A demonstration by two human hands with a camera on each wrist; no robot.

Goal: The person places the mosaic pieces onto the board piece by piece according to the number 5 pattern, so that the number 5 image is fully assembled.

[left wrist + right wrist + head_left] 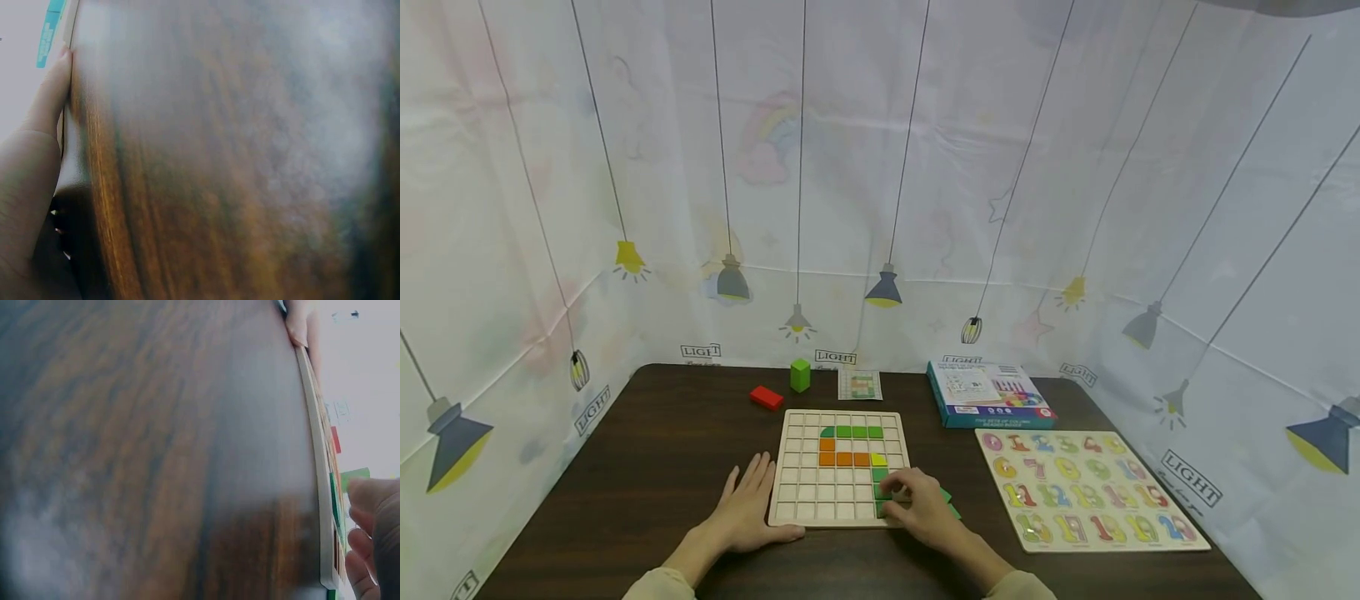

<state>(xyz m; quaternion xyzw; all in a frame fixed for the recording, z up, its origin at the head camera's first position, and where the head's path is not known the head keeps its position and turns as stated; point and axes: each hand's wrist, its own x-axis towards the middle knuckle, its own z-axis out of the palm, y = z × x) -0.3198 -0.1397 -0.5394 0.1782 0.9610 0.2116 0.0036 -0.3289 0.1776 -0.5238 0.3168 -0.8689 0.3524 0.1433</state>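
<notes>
My left hand point(747, 508) lies flat on the dark table with fingers spread, its thumb at the near left corner of a wooden grid board point(799, 483). Over the board's near right corner is my right hand point(921, 508), fingers bent, thumb and forefinger apart at green square tiles point(880, 473). No piece shows between those fingers; the right wrist view shows the fingers point(369, 494) just over the board's edge. A yellow tile point(878, 460), a row of orange tiles point(844, 459) and a far green row point(859, 432) sit in the grid. Loose green tiles point(953, 510) lie partly behind my right hand.
Beyond the board are a red block point(767, 397), an upright green block point(801, 376) and a pattern card point(860, 385). A flat blue game box point(988, 396) lies at the back right. Nearer on the right is a number puzzle board point(1086, 492).
</notes>
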